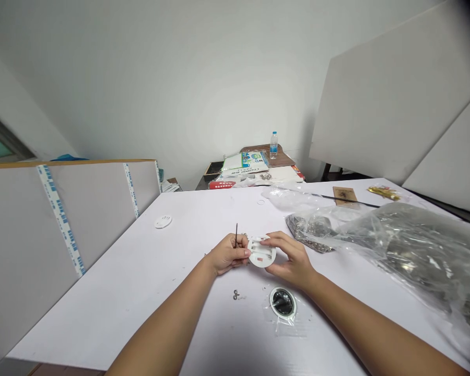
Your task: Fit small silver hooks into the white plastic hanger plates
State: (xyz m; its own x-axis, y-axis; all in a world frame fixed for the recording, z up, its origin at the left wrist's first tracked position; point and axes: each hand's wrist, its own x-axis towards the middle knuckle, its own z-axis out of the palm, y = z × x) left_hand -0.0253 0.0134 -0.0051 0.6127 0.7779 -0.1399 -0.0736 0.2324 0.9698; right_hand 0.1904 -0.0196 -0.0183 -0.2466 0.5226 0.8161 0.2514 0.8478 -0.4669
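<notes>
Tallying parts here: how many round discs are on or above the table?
3: white round plastic disc between left hand and right hand; black disc with white rim nearer the camera; another white disc further left. The clear plastic bag may hide others.

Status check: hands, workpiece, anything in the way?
Left hand holding thin dark rod and round white plastic piece; right hand on its right edge. Recessed face toward camera. Silver metal parts and black, white-rimmed disc lie nearer camera, untouched.
</notes>
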